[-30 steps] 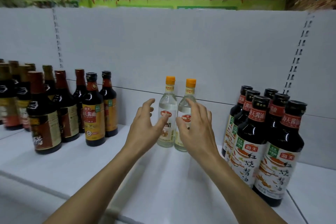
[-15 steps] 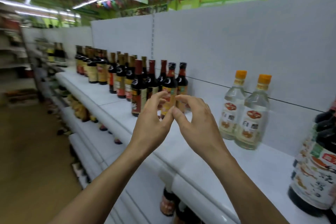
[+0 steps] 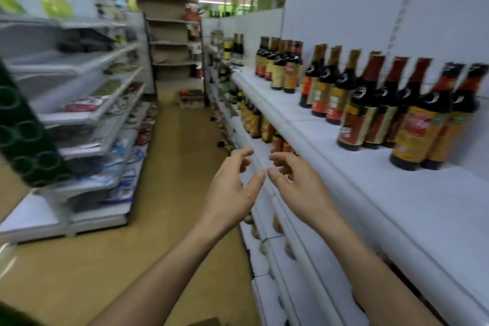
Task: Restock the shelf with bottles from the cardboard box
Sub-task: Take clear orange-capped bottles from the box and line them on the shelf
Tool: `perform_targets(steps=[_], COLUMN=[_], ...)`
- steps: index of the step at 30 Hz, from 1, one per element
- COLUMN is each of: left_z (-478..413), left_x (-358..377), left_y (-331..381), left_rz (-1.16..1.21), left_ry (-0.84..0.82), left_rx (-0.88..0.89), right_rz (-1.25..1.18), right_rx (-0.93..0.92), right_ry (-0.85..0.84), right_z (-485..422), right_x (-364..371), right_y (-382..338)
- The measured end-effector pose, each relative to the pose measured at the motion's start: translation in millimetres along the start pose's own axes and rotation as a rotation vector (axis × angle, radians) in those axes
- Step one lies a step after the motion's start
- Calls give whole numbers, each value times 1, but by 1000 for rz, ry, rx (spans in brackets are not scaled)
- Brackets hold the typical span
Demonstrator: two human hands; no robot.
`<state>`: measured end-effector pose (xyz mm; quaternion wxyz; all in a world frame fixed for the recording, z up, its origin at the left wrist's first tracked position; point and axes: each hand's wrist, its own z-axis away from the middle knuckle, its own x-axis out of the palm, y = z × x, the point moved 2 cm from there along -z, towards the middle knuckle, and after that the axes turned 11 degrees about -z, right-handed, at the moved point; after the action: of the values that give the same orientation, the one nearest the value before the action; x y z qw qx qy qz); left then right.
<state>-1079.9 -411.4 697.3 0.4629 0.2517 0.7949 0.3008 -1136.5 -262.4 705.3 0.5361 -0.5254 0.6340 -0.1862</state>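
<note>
My left hand (image 3: 232, 188) and my right hand (image 3: 296, 188) hover side by side in front of the white shelf (image 3: 383, 201), fingers loosely curled, holding nothing. Dark sauce bottles (image 3: 412, 119) with red and yellow labels stand in groups along the shelf to the right of my hands. A brown corner at the bottom edge may be the cardboard box (image 3: 205, 321); most of it is out of view. The clear bottles with orange caps are outside the frame.
A store aisle with a tan floor (image 3: 182, 156) runs ahead. White shelving (image 3: 87, 119) with packaged goods lines the left side. Lower shelves (image 3: 259, 124) under my hands hold more bottles. A green patterned object (image 3: 23, 145) stands at the far left.
The view has swung left, from the shelf face to down the aisle. Both hands drew back from the two clear bottles and stay empty, close together.
</note>
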Motion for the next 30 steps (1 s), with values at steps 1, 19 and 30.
perform_targets(steps=[1,19,30], left_z=[2,78,175], left_x=[-8,7,113], left_y=[-16,-262,-350], left_rz=[-15,-94,-62], left_ry=[6,-266,-418], left_rx=[-22,-471,-784], right_rz=[-6,22,-18], right_rx=[5,350,589], right_ry=[-34,-454,-684], right_z=[-3,31,96], right_x=[18,243,317], right_y=[1,107,235])
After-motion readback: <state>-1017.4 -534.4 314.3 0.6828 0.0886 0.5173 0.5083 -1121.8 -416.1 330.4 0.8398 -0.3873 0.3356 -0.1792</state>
